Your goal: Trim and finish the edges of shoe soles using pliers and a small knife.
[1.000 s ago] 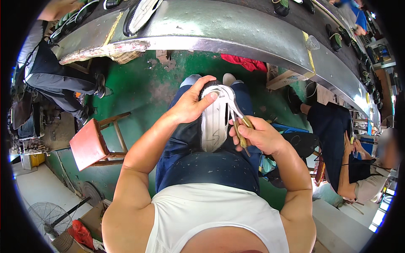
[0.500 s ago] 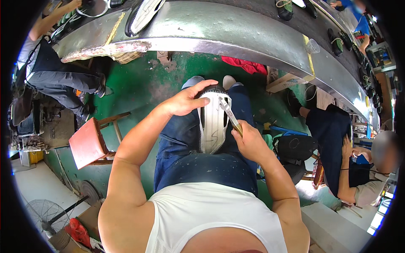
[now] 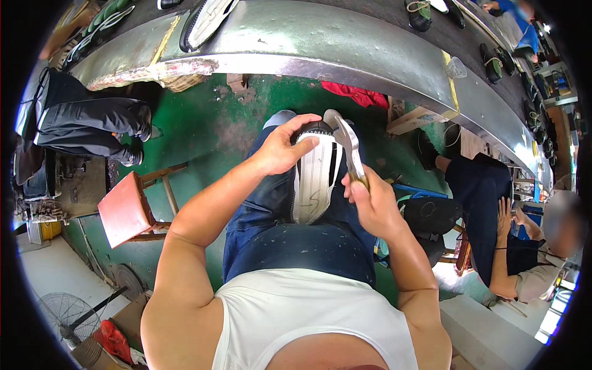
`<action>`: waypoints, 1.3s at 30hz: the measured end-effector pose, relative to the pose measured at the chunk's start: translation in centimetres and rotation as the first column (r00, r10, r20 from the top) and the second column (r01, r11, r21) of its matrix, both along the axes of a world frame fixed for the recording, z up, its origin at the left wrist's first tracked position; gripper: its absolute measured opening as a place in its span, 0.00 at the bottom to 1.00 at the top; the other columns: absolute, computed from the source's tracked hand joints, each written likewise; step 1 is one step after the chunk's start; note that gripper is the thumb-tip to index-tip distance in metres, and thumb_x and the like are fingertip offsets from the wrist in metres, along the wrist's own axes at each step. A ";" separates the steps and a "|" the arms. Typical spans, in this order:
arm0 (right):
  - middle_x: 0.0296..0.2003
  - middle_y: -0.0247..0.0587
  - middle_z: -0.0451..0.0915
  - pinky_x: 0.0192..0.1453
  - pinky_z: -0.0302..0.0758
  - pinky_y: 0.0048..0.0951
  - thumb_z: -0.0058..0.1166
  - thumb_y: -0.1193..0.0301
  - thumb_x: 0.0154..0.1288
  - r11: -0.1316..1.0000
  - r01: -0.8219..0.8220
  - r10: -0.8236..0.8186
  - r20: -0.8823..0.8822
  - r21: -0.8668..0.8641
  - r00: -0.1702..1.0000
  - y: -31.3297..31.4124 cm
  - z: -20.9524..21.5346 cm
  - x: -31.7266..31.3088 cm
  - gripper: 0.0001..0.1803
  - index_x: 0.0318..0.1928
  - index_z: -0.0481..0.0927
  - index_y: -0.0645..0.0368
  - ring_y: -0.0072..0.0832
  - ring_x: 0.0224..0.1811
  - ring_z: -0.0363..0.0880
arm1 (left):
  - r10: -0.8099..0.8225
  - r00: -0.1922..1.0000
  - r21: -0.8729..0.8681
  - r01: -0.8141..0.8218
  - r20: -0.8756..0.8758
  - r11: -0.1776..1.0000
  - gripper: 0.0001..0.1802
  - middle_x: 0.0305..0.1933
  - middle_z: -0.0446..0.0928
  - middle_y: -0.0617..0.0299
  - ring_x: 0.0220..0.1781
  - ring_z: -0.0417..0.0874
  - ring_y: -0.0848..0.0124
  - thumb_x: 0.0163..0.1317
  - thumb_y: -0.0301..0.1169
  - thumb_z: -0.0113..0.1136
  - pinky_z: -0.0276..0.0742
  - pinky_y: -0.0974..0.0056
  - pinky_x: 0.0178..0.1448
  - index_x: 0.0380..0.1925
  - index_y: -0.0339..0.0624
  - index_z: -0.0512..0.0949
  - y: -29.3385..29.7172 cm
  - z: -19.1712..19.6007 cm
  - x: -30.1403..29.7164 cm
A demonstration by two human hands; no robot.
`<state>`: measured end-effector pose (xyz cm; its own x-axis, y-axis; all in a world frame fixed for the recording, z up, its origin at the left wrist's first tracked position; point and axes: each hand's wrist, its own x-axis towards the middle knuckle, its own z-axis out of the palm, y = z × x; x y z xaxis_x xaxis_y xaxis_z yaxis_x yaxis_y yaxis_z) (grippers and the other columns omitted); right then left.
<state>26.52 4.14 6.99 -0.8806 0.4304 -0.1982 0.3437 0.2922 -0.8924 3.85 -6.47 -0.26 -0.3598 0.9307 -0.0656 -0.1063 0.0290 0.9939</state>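
Observation:
A shoe upper on a last (image 3: 316, 185) lies bottom side up between my thighs, its white underside facing me and its black toe pointing away. My left hand (image 3: 280, 148) is closed round the left of the toe, thumb pressed on the white underside. In my right hand (image 3: 373, 200) is a pair of metal lasting pincers (image 3: 348, 143), gripped by its brass-coloured handle. The pincers' head sits at the right side of the toe; whether it touches the upper I cannot tell. A dark loose edge of the upper stands out along the right side.
Ahead runs a metal-edged conveyor bench (image 3: 339, 37) with a white-bottomed shoe (image 3: 209, 23) and several others on it. A pink-topped stool (image 3: 125, 208) stands left, a fan (image 3: 71, 314) lower left. One seated person (image 3: 481, 203) is at right, another person's legs (image 3: 98, 123) at left.
My right hand has lifted the pincers off the white underside and turned them more upright, their head moving out to the toe's right side. My left thumb has slid slightly right.

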 end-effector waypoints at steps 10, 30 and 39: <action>0.40 0.53 0.85 0.51 0.79 0.37 0.70 0.54 0.56 0.931 0.352 -0.361 0.097 0.099 0.928 1.8 -10.4 -2.8 0.35 0.52 0.75 0.72 0.40 0.43 0.85 | -0.077 0.991 -0.088 0.087 0.108 0.992 0.30 0.66 0.73 0.52 0.68 0.71 0.66 0.74 0.33 0.51 0.65 0.63 0.72 0.71 0.28 0.61 1.2 -4.6 0.9; 0.35 0.60 0.81 0.44 0.76 0.48 0.57 0.65 0.68 0.989 -0.063 -0.003 0.444 0.134 0.896 3.3 -5.7 6.7 0.21 0.54 0.73 0.68 0.56 0.37 0.82 | -0.264 0.959 -0.401 0.282 0.100 0.872 0.56 0.76 0.60 0.46 0.76 0.63 0.62 0.55 0.24 0.63 0.55 0.64 0.77 0.79 0.38 0.39 -2.6 -4.8 6.1; 0.35 0.50 0.83 0.47 0.79 0.45 0.58 0.69 0.65 0.700 -0.353 0.280 0.215 0.620 0.935 2.6 -3.6 3.6 0.24 0.57 0.73 0.69 0.53 0.39 0.83 | -0.288 0.957 -0.413 0.274 0.029 0.869 0.53 0.79 0.53 0.44 0.78 0.58 0.61 0.63 0.32 0.60 0.52 0.64 0.79 0.79 0.38 0.36 -3.9 -7.2 7.1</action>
<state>30.11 6.72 3.36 -0.9801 0.1850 -0.0722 0.1981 0.8868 -0.4175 10.94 -10.35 -7.48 -0.0960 0.8853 -0.4550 -0.0010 0.4570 0.8895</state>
